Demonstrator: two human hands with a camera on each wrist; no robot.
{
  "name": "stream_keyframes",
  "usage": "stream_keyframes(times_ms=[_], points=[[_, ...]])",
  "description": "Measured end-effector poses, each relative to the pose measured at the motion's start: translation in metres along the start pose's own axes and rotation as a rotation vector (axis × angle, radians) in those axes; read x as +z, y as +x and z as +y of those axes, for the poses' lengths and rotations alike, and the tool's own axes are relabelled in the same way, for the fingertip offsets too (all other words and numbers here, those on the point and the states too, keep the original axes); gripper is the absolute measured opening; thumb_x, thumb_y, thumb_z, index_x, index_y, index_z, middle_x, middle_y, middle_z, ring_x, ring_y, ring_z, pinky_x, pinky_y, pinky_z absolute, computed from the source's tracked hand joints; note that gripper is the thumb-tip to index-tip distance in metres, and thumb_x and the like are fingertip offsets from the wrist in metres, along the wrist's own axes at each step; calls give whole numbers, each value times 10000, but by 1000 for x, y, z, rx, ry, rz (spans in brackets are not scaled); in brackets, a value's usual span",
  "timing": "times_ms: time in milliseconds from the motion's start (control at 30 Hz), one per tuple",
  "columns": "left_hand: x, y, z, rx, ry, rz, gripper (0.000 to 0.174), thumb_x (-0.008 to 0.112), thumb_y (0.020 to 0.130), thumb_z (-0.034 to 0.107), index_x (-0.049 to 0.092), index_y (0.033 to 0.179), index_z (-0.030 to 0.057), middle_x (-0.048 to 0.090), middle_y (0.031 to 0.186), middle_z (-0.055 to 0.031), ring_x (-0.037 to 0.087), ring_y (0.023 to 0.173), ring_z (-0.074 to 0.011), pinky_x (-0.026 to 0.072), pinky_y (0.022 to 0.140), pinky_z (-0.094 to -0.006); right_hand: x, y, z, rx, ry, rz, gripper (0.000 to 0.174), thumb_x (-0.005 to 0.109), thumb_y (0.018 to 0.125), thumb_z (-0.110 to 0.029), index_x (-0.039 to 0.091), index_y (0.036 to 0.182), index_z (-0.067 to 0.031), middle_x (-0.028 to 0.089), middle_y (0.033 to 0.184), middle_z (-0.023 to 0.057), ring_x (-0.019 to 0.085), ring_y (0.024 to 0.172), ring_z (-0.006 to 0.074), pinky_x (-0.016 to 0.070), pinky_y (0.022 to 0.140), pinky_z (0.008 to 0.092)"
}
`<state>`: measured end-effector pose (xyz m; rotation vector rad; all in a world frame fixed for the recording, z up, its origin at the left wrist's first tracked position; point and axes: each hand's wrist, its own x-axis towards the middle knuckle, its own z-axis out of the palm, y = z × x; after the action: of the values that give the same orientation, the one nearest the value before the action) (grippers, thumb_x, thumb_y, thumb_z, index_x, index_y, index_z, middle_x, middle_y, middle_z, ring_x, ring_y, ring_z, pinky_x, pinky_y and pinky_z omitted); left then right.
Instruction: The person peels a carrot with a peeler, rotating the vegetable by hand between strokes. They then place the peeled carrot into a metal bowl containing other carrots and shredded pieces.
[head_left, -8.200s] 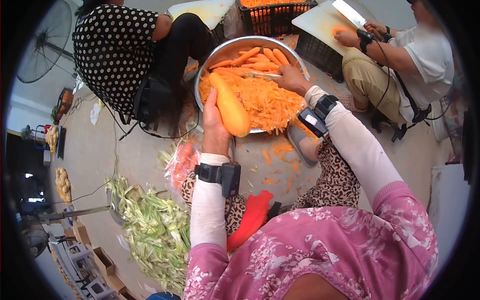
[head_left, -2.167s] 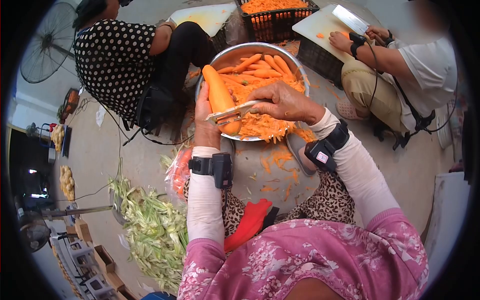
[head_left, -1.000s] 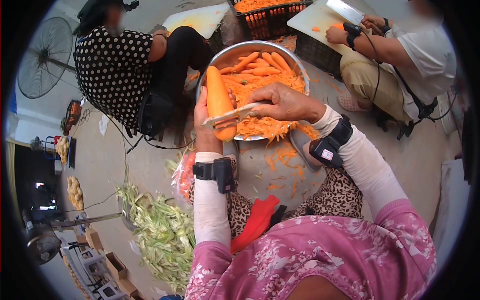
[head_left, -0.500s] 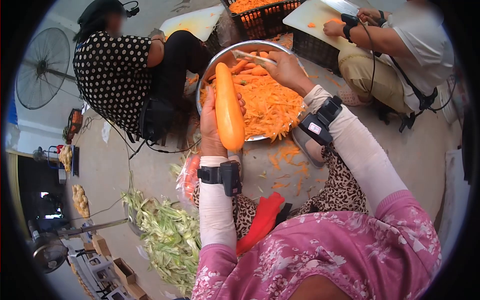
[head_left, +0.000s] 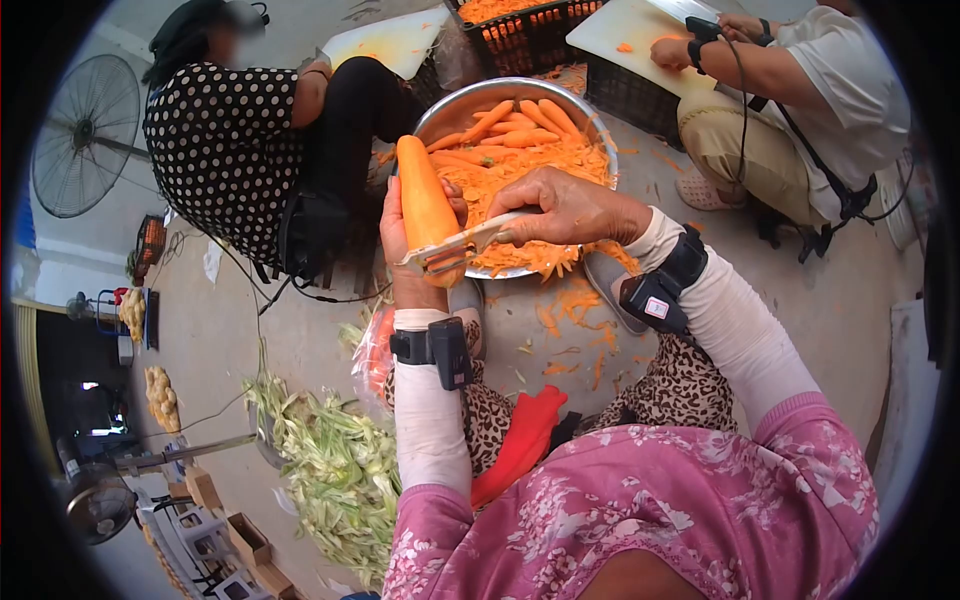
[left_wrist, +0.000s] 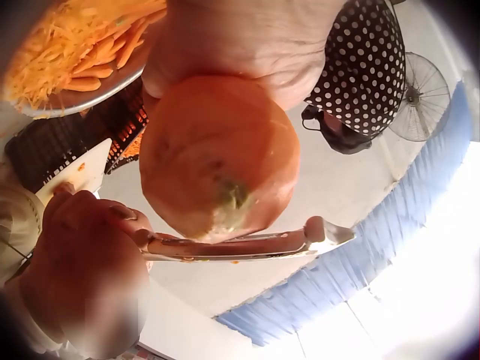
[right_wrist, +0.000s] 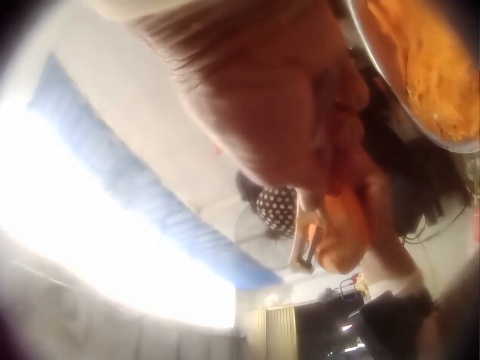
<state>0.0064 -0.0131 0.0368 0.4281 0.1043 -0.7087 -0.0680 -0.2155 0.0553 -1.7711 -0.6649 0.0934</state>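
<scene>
A large, thick carrot lies along my left hand, which grips it from below with fingers wrapped round its far side. My right hand pinches the handle of a pale peeler. The peeler's head lies across the carrot's near end, close to the left wrist. In the left wrist view the carrot's blunt end shows a greenish spot, with the peeler right along its surface. Beyond the hands stands a metal basin with whole carrots and a heap of orange peelings.
Two people sit opposite; the right one holds a knife at a white cutting board. Behind the basin is a black crate of orange pieces. Leafy husks and a plastic bag of carrots lie at the left.
Half a second ago the right hand held the peeler out over the basin; now it is back at the carrot's near end. The carrot's far end has swung left. Earlier frames show similar back-and-forth positions.
</scene>
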Motion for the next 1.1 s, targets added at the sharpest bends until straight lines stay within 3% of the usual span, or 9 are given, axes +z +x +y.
stream_keyframes(times_ms=[167,233,367,433,667,800,900,967,1100], points=[[-10,3,4,-124,132,-186,461,404,942,451,529,1033,16,564,843,-138,552,737,-233,499,668,-334,-5,7,14,77,26,129,194,608,855,-180,640,915,2,599,704,34,551,678,106,446,633,273],[2,-3,-6,-7,72,-205,414,414,956,380,500,1077,-7,510,880,-133,501,730,-201,480,686,-299,-10,12,24,84,-12,201,190,601,858,-177,641,909,2,597,698,37,556,678,111,448,634,280],[1,-3,-11,-64,174,-138,450,401,962,394,489,1153,-4,536,927,-139,498,762,-209,468,664,-306,-34,24,53,51,-206,384,241,585,872,-228,634,961,-10,629,786,107,604,725,210,466,657,333],[4,-6,-15,-56,222,-139,453,410,958,404,502,1137,-2,539,937,-150,499,776,-220,467,661,-309,-42,21,61,321,-753,524,249,579,873,-253,644,967,-31,643,854,159,617,781,299,470,684,397],[-7,5,-7,-55,81,-127,469,446,937,436,510,1101,2,521,915,-145,507,789,-225,474,689,-331,-48,18,67,313,-475,731,280,617,842,-266,633,951,-8,630,815,210,612,725,342,473,665,409],[-5,6,-8,-23,81,-69,495,489,920,432,507,1061,-42,488,892,-140,493,806,-221,474,711,-319,-45,13,55,438,-668,568,229,575,857,-241,672,894,-37,652,806,173,630,741,306,486,683,392],[-10,8,-8,-54,54,-81,469,488,923,419,513,1065,-28,493,885,-136,492,803,-219,478,705,-317,-43,12,64,303,-286,635,214,571,852,-225,664,862,-33,645,785,179,630,740,322,485,673,405],[-12,9,-8,-51,95,-56,451,487,925,409,517,1068,-18,504,877,-139,499,788,-222,482,694,-321,-40,3,95,484,-905,373,194,577,833,-198,657,871,-25,643,799,175,630,791,331,489,686,424],[-22,12,-6,-32,242,32,406,476,932,385,527,1074,8,543,857,-152,528,746,-238,493,658,-345,-42,9,77,507,-776,413,187,589,812,-177,648,879,-13,639,878,189,607,889,345,482,740,451]])
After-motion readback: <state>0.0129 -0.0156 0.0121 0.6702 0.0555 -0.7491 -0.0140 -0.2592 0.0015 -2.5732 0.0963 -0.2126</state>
